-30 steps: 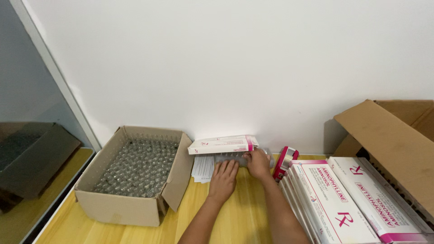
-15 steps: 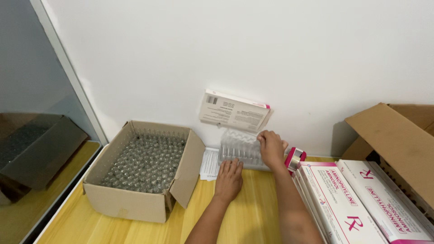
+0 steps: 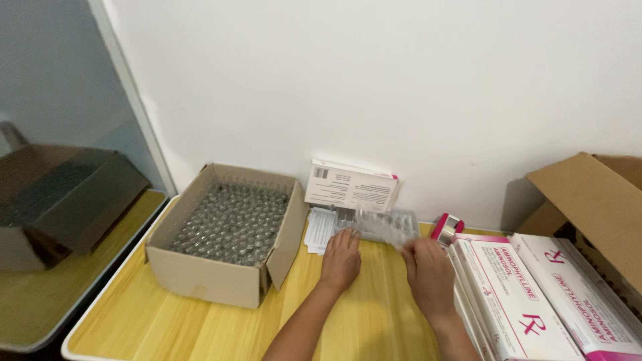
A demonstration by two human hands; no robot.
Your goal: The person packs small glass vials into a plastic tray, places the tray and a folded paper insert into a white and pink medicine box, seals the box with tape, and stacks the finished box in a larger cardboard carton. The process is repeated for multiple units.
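Hands (image 3: 384, 264) palm-down on clear tray (image 3: 382, 224)

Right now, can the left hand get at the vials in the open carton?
Probably yes. The left hand rests on the table just right of the cardboard carton, whose top is open over the glass vials; only its raised side flap stands between.
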